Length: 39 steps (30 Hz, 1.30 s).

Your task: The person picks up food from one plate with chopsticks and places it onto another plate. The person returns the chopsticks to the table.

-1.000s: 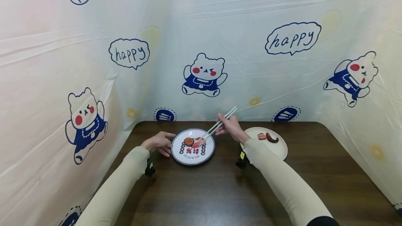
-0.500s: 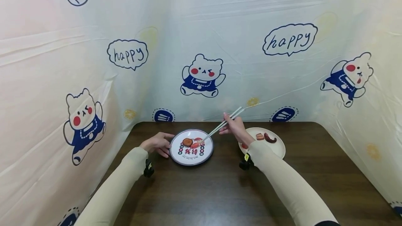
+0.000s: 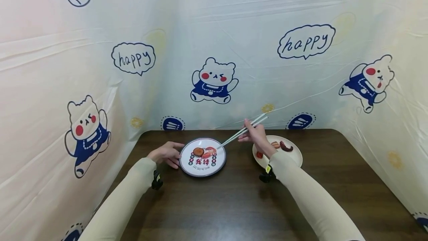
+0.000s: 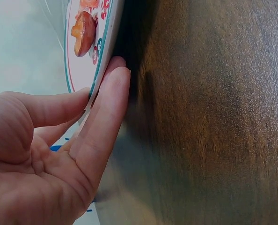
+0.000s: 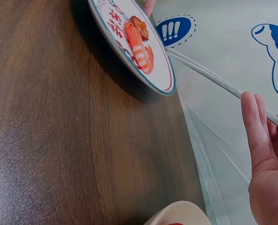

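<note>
My left hand (image 3: pixel 165 154) holds the left rim of a white plate (image 3: pixel 202 172) with printed characters and a dark-edged rim. In the left wrist view the thumb is on the rim and the fingers lie along its underside. On that plate rest a toy shrimp (image 5: pixel 136 49), orange with pale stripes, and a brown mushroom-like piece (image 4: pixel 84 35) beside it. My right hand (image 3: pixel 257 137) grips a pair of pale chopsticks (image 3: pixel 240 132). Their tips are at the plate's right side, apart from the shrimp in the right wrist view.
Behind the right forearm sits a cream plate (image 3: pixel 293 159) bearing a dark curved piece (image 3: pixel 286 146), a striped brownish piece (image 3: pixel 275 145) and a red piece (image 3: pixel 259 154). Both plates stand toward the back of the brown wooden table (image 3: pixel 214 211). A printed curtain (image 3: pixel 214 29) hangs behind it.
The chopsticks have come away from the shrimp, which stays on the white plate. My right hand has moved right with them. The left hand keeps its place at the rim.
</note>
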Motion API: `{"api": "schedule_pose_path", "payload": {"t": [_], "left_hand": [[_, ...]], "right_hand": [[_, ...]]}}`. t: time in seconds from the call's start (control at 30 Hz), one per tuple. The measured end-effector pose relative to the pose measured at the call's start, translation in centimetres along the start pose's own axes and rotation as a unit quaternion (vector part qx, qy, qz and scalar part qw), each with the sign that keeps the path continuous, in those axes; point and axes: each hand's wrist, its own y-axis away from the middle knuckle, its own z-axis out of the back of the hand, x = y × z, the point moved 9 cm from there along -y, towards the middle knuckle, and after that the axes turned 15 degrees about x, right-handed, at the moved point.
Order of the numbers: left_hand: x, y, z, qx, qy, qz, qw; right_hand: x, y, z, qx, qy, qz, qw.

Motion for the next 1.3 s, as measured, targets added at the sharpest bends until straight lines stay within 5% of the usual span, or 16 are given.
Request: {"api": "schedule_pose_path", "payload": {"t": [0.37, 0.87, 1.3], "left_hand": [[-0.2, 0.3, 0.0, 0.004, 0.008, -0.005, 0.9999], [0.0, 0.0, -0.1, 0.001, 0.006, -0.005, 1.0000], [-0.2, 0.2, -0.2, 0.001, -0.002, -0.004, 1.0000]], "right_hand": [[0.3, 0.8, 0.6, 0.025, -0.034, 0.020, 0.999], [0.5, 2.0, 2.5, -0.037, -0.013, 0.003, 0.999], [2.5, 2.9, 3.5, -0.052, 0.015, 0.084, 0.995]]}}
